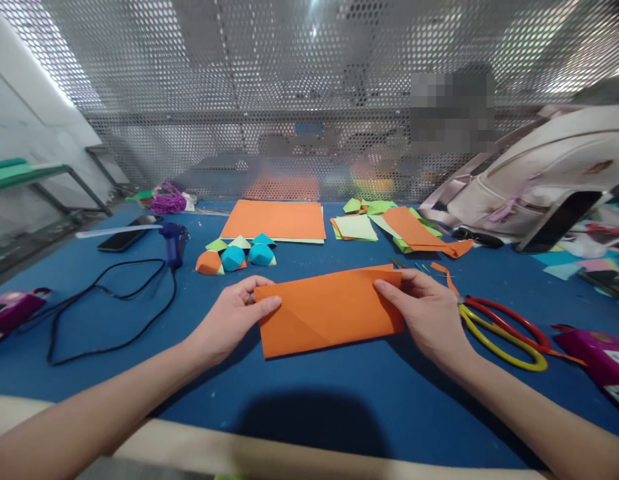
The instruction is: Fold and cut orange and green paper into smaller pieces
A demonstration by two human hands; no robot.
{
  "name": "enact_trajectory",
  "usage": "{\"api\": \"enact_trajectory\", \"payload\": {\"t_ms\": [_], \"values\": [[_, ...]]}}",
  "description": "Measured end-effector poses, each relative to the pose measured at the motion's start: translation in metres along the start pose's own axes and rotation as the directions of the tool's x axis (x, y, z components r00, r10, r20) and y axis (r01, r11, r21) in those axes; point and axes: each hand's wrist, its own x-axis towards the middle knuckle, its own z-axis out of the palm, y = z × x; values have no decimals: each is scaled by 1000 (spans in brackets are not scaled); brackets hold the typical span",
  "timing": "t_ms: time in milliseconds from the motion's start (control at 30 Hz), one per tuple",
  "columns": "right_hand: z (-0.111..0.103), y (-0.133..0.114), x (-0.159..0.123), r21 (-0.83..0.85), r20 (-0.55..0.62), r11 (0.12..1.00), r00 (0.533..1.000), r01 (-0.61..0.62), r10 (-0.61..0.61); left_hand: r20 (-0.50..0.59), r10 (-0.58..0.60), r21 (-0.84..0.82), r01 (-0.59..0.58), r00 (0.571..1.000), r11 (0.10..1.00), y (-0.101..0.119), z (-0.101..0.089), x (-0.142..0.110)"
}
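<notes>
Orange, blue and green folded-paper pieces (233, 257), left of centre, look finished. The left hand (232, 312) pinches 1 end of a flat orange paper rectangle (329, 313) at centre, seemingly only partly worked; the right hand (436, 317) pinches the other.

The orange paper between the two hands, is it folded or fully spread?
It looks folded: behind the front face of the orange paper, a second layer's edge shows above the top, near the right hand.
</notes>
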Motion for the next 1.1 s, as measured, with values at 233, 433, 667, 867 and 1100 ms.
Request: {"api": "enact_trajectory", "payload": {"t_ms": [233, 433, 667, 867, 1100], "values": [[2, -10, 0, 184, 76, 982, 996, -49, 36, -60, 59, 87, -54, 996, 995, 0, -2, 3], [0, -4, 0, 159, 108, 982, 990, -105, 89, -92, 46, 119, -35, 995, 992, 2, -3, 4], [-1, -2, 1, 174, 96, 978, 991, -113, 97, -66, 40, 84, -34, 997, 996, 2, -4, 6], [-4, 2, 5, 149, 110, 980, 987, -131, 115, -120, 81, 172, -59, 989, 983, 2, -4, 8], [-7, 14, 10, 82, 112, 996, 993, -40, 30, -130, 40, 182, -15, 991, 983, 2, -4, 8]]}}
